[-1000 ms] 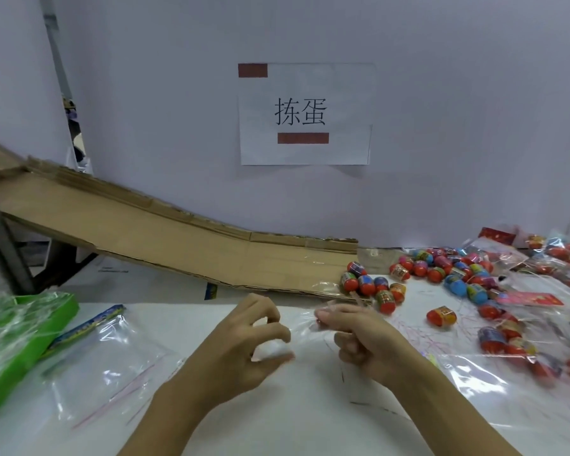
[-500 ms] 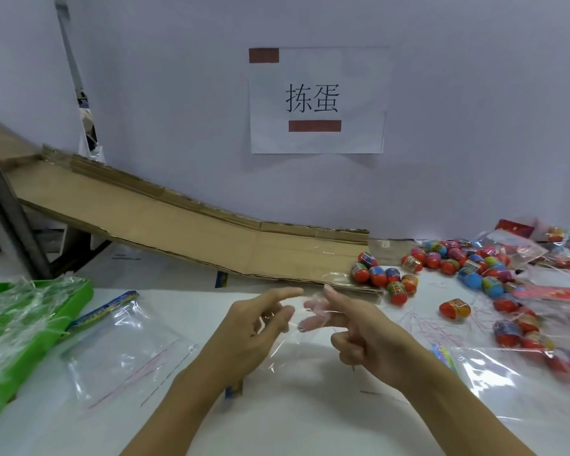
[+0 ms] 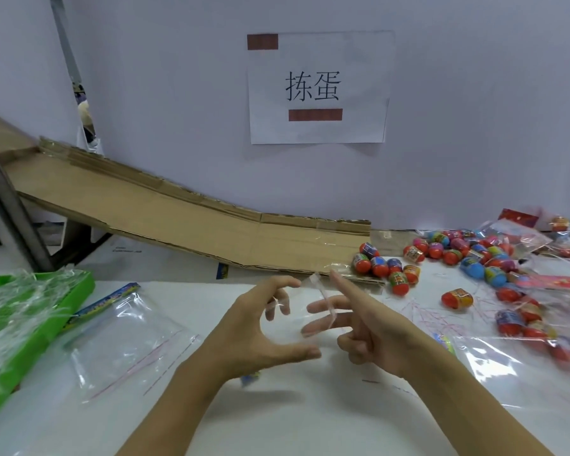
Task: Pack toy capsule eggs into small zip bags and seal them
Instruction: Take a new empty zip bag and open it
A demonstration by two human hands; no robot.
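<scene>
- The left hand [image 3: 254, 334] and the right hand [image 3: 372, 330] were up over the white desk [image 3: 277, 416], facing each other.
- A small clear bag [image 3: 305, 311] was stretched between them (very hard to see, since it was see-through).
- The left grip was spread wide, with the thumb low and the fingers [image 3: 278, 284] high, and some fingers seemed to be inside the mouth of the bag.
- The right grip was partly spread too: the pointer finger stuck out straight, two fingers lay behind the plastic, and the last ones were curled in. I could not tell if it was pinching the bag.
- A bunch of toy eggs [image 3: 387, 266] sat at the low end of a cardboard ramp [image 3: 185, 222].
- One egg [image 3: 457, 298] lay alone to the right of the hands.
- A bigger pile of eggs [image 3: 474, 255] was further right, mixed with filled bags [image 3: 533, 327].
- More empty bags [image 3: 122, 340] lay flat on the desk to the left, beside a green tray [image 3: 83, 284].
- A paper sign [image 3: 318, 88] hung on the wall.
</scene>
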